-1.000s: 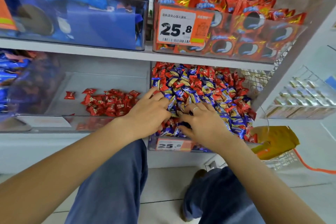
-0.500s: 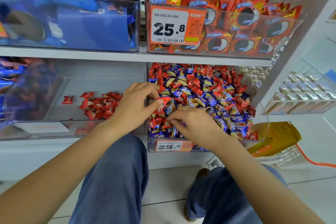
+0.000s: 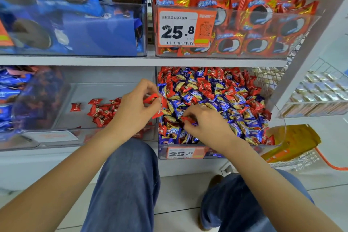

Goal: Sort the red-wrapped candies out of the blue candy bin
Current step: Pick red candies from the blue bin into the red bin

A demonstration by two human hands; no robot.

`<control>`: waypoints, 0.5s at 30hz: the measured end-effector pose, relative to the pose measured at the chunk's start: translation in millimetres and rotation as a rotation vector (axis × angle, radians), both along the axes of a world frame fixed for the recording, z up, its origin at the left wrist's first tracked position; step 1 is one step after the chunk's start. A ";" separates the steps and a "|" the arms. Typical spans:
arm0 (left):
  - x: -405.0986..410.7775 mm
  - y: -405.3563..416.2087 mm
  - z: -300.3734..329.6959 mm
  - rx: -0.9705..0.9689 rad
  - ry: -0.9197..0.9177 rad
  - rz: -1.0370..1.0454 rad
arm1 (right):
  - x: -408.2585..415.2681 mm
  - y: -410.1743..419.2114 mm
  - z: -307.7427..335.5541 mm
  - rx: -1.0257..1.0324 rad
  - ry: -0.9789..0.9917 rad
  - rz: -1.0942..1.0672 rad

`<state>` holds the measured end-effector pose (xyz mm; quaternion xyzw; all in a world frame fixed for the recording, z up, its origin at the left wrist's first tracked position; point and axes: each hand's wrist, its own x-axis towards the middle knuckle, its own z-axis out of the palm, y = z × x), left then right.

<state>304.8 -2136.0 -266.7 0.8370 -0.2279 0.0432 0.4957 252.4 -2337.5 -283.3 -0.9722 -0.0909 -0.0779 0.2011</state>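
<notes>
Fingers (image 3: 150,88) of the left hand (image 3: 134,108) pinch a small red-wrapped candy (image 3: 151,98), lifted at the dividing wall between two bins. Fingers of the right hand (image 3: 204,121) curl down onto another red candy (image 3: 186,118) lying in the heap. That heap of mixed red, blue and yellow wrappers fills the clear plastic candy bin (image 3: 207,153) on the lower shelf, a small orange price label (image 3: 180,153) on its front. Just left, a second clear bin (image 3: 56,137) holds a small pile of sorted red candies (image 3: 101,112), partly hidden by the left hand. Above sit blue cookie packets (image 3: 75,24) and red cookie packets (image 3: 254,24) behind a large orange price tag (image 3: 185,28). Right of the shelf lies a yellow bag (image 3: 293,141).
</notes>
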 end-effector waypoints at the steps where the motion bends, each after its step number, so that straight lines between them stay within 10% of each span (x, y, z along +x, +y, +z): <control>1: -0.1 -0.3 1.2 0.032 -0.008 -0.025 | -1.4 -1.7 2.1 0.048 0.002 -0.017; 15: -13.8 -23.1 12.1 0.844 -0.219 -0.138 | -25.8 -58.8 13.1 0.225 -0.109 -0.294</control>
